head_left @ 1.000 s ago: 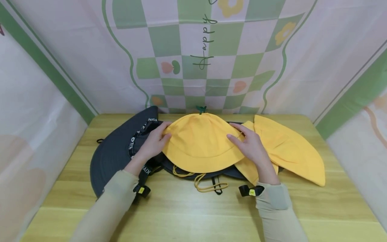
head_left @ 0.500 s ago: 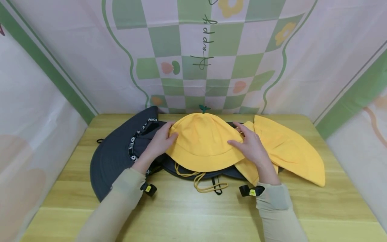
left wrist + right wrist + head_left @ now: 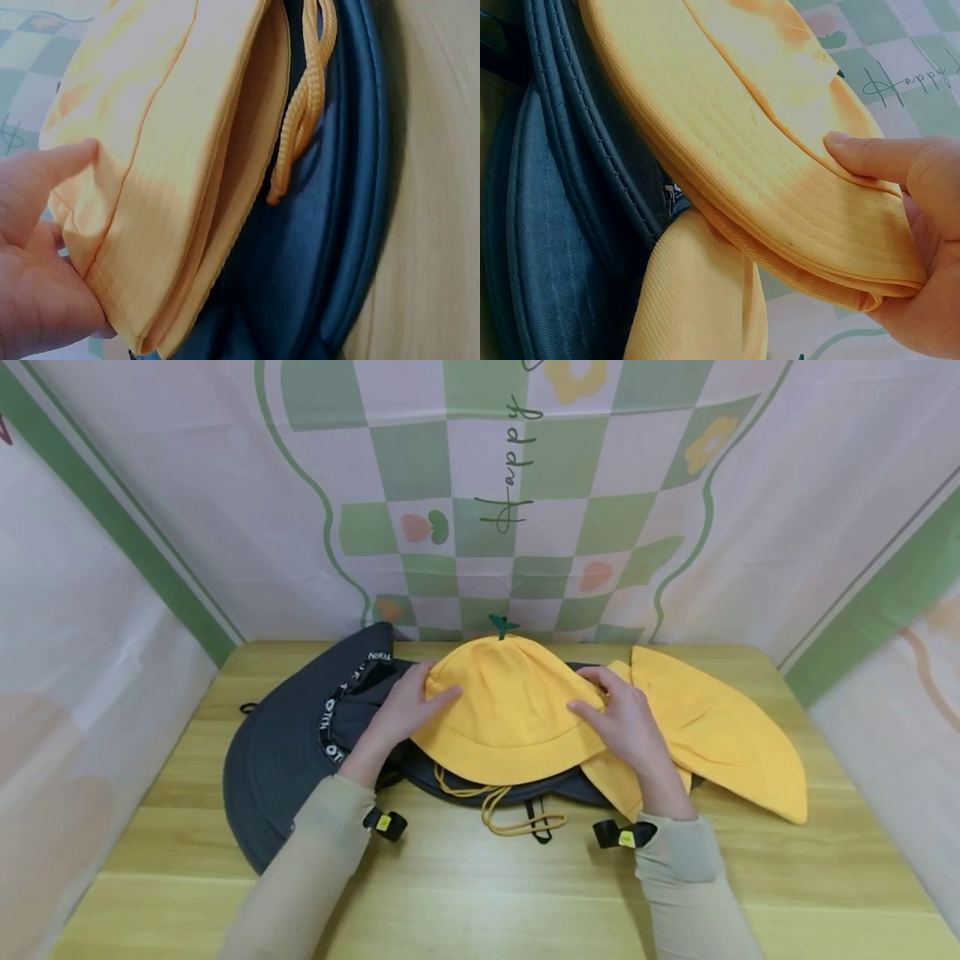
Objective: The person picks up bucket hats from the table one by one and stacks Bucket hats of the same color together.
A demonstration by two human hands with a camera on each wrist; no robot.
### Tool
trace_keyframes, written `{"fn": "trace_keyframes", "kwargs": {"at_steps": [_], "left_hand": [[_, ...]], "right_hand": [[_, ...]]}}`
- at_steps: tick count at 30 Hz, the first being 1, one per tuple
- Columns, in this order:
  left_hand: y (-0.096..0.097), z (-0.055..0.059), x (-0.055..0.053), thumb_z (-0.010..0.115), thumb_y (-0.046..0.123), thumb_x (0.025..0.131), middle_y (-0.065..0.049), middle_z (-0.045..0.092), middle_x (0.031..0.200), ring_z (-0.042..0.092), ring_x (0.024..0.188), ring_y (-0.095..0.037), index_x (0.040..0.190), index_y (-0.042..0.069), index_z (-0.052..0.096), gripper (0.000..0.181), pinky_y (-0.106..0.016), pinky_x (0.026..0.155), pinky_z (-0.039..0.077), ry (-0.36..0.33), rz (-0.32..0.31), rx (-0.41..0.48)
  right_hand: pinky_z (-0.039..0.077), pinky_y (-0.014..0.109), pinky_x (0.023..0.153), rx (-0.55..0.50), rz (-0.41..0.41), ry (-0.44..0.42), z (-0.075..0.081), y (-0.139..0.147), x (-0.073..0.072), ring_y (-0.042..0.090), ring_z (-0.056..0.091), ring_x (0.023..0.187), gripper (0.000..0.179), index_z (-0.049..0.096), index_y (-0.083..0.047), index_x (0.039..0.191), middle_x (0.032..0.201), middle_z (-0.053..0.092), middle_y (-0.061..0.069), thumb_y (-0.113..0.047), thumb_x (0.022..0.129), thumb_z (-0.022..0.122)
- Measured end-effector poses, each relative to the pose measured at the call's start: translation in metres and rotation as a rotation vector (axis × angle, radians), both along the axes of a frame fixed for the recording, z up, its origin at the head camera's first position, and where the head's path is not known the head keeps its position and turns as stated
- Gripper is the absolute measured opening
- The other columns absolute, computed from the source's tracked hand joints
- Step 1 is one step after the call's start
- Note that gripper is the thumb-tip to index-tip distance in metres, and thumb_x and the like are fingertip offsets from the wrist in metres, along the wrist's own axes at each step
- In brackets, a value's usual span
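A yellow bucket hat (image 3: 510,718) with a green sprout on its crown lies folded flat in the middle, brim toward me. My left hand (image 3: 405,706) grips its left end, thumb on the front, fingers behind. At the other end my right hand (image 3: 622,718) pinches the brim and crown the same way, as the right wrist view shows with the thumb on the yellow cloth (image 3: 802,157). A yellow cord (image 3: 517,827) hangs from under the brim. Beneath lies a dark navy hat (image 3: 300,270), mostly hidden by the yellow one.
At the left a dark hat (image 3: 270,760) with a lettered band spreads its wide brim. Another yellow hat (image 3: 727,735) with a neck flap lies at the right, partly behind my right arm. A black strap loop (image 3: 538,822) rests on the wooden table (image 3: 480,902). A patterned cloth (image 3: 487,485) hangs behind.
My left hand has shifted right along the yellow hat, its thumb further over the front. The crown has risen a little into a narrower peak. The right hand has barely moved.
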State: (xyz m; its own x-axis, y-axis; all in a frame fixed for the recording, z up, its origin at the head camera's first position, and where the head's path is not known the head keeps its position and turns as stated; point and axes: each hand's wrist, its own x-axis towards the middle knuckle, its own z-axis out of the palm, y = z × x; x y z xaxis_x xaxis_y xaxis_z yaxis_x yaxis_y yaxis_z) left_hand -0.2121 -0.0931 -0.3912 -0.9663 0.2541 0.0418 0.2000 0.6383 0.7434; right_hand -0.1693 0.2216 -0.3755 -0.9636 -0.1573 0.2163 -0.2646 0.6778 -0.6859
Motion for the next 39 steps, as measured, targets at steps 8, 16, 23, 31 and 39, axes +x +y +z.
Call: {"fn": "trace_keyframes", "kwargs": {"at_steps": [8,16,23,31,39], "left_hand": [[0.008,0.003,0.003,0.064,0.036,0.098,-0.017,0.059,0.121,0.057,0.106,-0.031,0.130,0.003,0.049,0.048,-0.044,0.090,0.047,0.011,0.063,0.037],[0.004,0.000,0.001,0.071,0.041,0.092,-0.017,0.052,0.142,0.051,0.131,-0.035,0.143,0.014,0.040,0.065,-0.051,0.107,0.042,-0.069,0.145,0.152],[-0.009,-0.004,-0.004,0.069,0.052,0.090,-0.014,0.054,0.143,0.054,0.129,-0.033,0.148,0.010,0.043,0.077,-0.050,0.108,0.044,-0.091,0.011,0.049],[-0.022,-0.003,-0.002,0.076,0.049,0.085,-0.009,0.064,0.108,0.060,0.093,-0.023,0.132,0.009,0.048,0.067,-0.037,0.084,0.049,-0.089,-0.134,-0.058],[-0.023,0.001,-0.002,0.074,0.038,0.090,-0.006,0.063,0.099,0.058,0.082,-0.020,0.125,0.013,0.054,0.048,-0.033,0.073,0.047,-0.003,-0.177,0.075]], "right_hand": [[0.042,0.058,0.103,-0.018,-0.016,0.012,0.003,0.001,0.002,0.041,0.052,0.127,0.045,0.057,-0.003,0.135,0.136,0.059,0.025,-0.020,0.095,0.069],[0.045,0.051,0.094,0.005,-0.016,0.052,0.002,0.000,-0.001,0.039,0.056,0.121,0.043,0.058,-0.003,0.133,0.131,0.062,0.023,-0.019,0.095,0.069],[0.045,0.047,0.091,0.020,-0.018,0.087,0.004,-0.001,0.000,0.036,0.060,0.115,0.040,0.059,-0.002,0.131,0.128,0.065,0.021,-0.016,0.095,0.069],[0.043,0.035,0.085,0.029,-0.016,0.114,0.003,0.001,0.002,0.032,0.062,0.108,0.040,0.059,-0.003,0.131,0.126,0.066,0.019,-0.016,0.095,0.070],[0.045,0.047,0.091,0.028,0.002,0.078,0.001,0.007,0.000,0.032,0.060,0.106,0.044,0.056,-0.003,0.135,0.127,0.065,0.019,-0.022,0.096,0.068]]}}
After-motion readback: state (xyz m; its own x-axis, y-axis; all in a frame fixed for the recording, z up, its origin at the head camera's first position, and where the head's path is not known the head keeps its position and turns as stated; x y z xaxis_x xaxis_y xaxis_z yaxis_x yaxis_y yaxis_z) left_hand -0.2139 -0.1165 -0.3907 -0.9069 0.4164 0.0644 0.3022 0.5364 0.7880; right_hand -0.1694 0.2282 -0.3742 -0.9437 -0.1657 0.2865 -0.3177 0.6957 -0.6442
